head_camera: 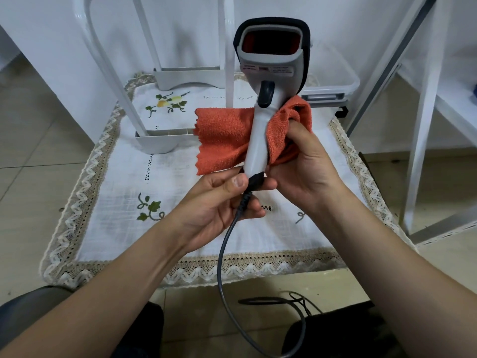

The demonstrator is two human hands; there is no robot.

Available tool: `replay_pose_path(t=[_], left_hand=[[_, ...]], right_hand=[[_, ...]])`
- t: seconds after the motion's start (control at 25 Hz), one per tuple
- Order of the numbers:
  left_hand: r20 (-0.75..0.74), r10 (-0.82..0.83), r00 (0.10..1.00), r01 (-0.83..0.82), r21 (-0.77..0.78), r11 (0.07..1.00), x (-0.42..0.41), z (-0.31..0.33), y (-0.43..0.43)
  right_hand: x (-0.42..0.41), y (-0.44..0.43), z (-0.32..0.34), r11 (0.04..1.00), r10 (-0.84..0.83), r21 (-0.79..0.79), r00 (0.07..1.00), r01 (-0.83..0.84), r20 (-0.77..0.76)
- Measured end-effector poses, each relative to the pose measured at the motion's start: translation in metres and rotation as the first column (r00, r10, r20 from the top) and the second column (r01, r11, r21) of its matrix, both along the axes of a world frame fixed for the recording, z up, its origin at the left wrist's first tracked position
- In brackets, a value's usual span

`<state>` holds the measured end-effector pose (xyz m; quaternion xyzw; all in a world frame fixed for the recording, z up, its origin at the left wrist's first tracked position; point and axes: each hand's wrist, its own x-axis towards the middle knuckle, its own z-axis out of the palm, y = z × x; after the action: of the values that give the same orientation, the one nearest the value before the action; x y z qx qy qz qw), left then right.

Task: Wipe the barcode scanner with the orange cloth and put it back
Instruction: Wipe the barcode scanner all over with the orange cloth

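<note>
Left hand [227, 200] pinches base of grey plastic barcode scanner [268, 73], upright above bench [180, 241]. Right hand [304, 166] grips orange terry cloth [222, 138] around handle. Advice: keep base steady, stroke cloth upward toward trigger, avoid tugging dark cable [222, 254].

Left hand [219, 200] pinches the base of the barcode scanner [268, 81], thumb on top. Right hand [304, 171], just right of the handle, fingers closed around the orange cloth [224, 138].

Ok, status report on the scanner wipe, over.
Left hand pinching the grey handheld barcode scanner at its cable end, upright. Right hand pressing the orange terry cloth around the handle. Not yet put back. Nothing in the way.
</note>
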<state>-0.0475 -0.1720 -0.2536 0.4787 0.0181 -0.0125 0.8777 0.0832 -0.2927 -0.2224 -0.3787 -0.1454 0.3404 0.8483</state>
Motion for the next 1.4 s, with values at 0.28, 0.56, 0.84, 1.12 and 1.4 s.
replay_pose_path(t=[0.28,0.56,0.84,1.12,1.4], left_hand=[[-0.067,0.122,0.990,-0.109,0.177,0.978,0.001,0.004,0.007],[-0.058,0.184,0.981,-0.173,0.148,0.974,0.002,0.002,0.007],[-0.078,0.206,0.975,-0.187,0.203,0.961,0.002,-0.001,0.003],[-0.083,0.222,0.972,-0.192,0.270,0.943,0.004,-0.001,0.003],[-0.040,0.192,0.981,-0.168,0.336,0.927,0.002,0.000,0.001]], right_hand=[[0.001,-0.014,0.011,0.876,-0.221,-0.319,0.890,0.361,0.400],[0.000,-0.023,0.019,0.771,-0.286,-0.281,0.705,0.571,0.649],[-0.004,-0.025,0.025,0.636,-0.361,-0.115,0.426,0.763,0.830],[-0.003,-0.025,0.024,0.616,-0.298,-0.096,0.344,0.782,0.891],[-0.004,-0.024,0.021,0.625,-0.271,-0.078,0.310,0.777,0.911]])
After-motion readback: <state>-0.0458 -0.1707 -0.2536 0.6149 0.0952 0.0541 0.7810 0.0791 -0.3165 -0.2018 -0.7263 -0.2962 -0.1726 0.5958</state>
